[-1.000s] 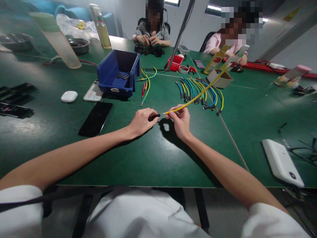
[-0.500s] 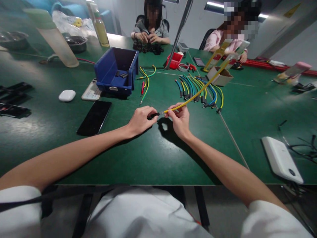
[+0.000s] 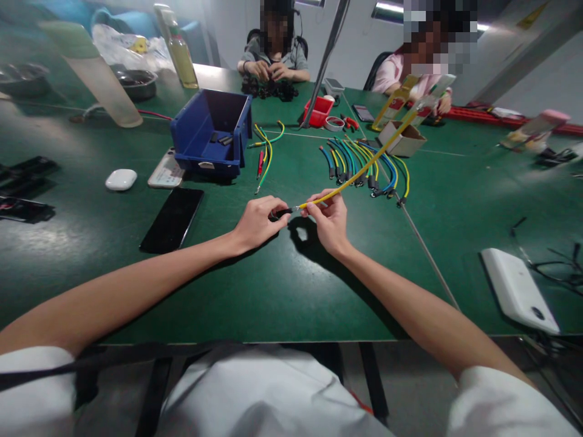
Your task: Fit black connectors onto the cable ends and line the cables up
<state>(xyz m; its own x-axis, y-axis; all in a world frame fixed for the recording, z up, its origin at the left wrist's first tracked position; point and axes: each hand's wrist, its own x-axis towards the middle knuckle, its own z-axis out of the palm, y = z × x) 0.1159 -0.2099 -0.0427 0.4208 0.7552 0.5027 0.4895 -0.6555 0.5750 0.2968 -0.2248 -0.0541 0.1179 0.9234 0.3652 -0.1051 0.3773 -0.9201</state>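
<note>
My left hand [image 3: 257,221] pinches a small black sleeve [image 3: 281,213] at the bare end of a yellow wire [image 3: 359,173]. My right hand [image 3: 328,221] grips that wire just right of the sleeve, and the wire rises away to the upper right. Both hands hover a little above the green table [image 3: 282,285], near its front edge. Beyond them lies a row of several blue, green and yellow wires [image 3: 364,164] with black ends.
A blue bin [image 3: 212,130] stands at centre left, with a black phone [image 3: 172,218], a second phone [image 3: 166,170] and a white earbud case [image 3: 121,179] near it. A white power bank [image 3: 519,291] lies at right. Two people sit across the table. Bottles stand far left.
Both hands keep the same grip on sleeve and wire. The view has shifted slightly, and the sleeve sits a little closer to the wire's end.
</note>
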